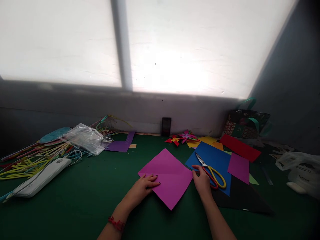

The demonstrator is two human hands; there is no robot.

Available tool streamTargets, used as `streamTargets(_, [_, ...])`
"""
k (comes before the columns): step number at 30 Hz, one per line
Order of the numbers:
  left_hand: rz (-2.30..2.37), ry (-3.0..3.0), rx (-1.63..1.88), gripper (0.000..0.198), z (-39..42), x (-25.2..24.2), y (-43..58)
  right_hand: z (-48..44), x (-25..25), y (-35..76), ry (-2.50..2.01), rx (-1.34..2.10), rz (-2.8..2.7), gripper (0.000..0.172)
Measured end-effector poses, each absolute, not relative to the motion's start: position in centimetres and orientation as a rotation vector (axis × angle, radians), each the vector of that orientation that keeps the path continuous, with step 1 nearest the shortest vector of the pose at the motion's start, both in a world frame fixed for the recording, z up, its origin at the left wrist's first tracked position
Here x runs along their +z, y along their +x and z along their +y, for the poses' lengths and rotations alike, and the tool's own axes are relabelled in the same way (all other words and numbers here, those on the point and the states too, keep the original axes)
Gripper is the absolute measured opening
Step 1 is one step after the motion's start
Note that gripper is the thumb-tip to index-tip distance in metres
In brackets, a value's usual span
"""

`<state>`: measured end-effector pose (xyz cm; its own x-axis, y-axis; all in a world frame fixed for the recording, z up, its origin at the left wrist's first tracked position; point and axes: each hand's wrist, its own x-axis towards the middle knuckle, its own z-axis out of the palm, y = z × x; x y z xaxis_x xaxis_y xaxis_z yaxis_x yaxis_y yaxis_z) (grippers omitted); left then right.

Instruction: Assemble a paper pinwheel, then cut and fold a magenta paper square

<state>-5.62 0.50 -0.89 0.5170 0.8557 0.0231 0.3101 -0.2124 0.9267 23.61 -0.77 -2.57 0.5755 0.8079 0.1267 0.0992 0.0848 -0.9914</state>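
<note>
A square sheet of magenta paper (168, 176) lies on the green tabletop, turned so a corner points toward me. A faint crease runs across it. My left hand (145, 186) rests on its left part with fingers spread flat. At the sheet's right corner, my right hand (201, 180) has its thumb and fingers closed on the paper's edge. Right beside that hand are scissors (212, 173) with one red and one yellow handle, lying on blue paper (212, 153). The hand partly covers the red handle.
Paper flowers (186, 136) and a red sheet (240, 148) lie toward the back. At left are a white power strip (41, 176), coloured pipe-like strands (27, 165), a clear plastic bag (86, 138) and purple paper (120, 145). A patterned bag (241, 128) stands back right.
</note>
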Motion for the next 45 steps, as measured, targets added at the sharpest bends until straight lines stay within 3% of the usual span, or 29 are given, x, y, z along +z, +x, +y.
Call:
streamTargets(4, [0.979,1.717,0.710,0.024,0.3,-0.7,-5.6,-2.2,-1.6,23.5,-1.468,0.526,-1.183,0.016])
streamTargets(9, [1.001,1.720,0.693,0.024,0.3,-0.5,-5.5,-4.8,0.1,22.6,-1.238,0.995,-1.628,0.032])
streamTargets(12, [1.007,1.768,0.674,0.024,0.3,-0.6,-5.7,-5.8,0.2,22.0,-1.249,1.182,-1.753,0.033])
streamTargets(18, [1.047,1.880,0.618,0.030,-0.5,-0.2,-5.6,-5.3,-0.9,21.1,-1.368,1.042,-1.732,0.017])
streamTargets(24, [1.016,1.902,0.557,0.010,-1.3,0.8,-4.6,-5.4,-0.5,20.8,-1.412,0.993,-1.731,0.026])
streamTargets(35, [1.079,1.862,0.567,0.023,-1.5,0.8,-3.9,-5.5,-1.0,19.1,-1.422,0.798,-1.754,0.032])
streamTargets(42, [1.128,1.782,0.620,0.015,-2.8,-0.1,-4.0,-6.1,-1.4,18.3,-1.507,0.802,-1.767,0.031])
streamTargets(45, [1.159,1.758,0.635,0.020,-3.1,-0.2,-3.7,-6.4,-1.7,17.7,-1.551,0.787,-1.718,0.033])
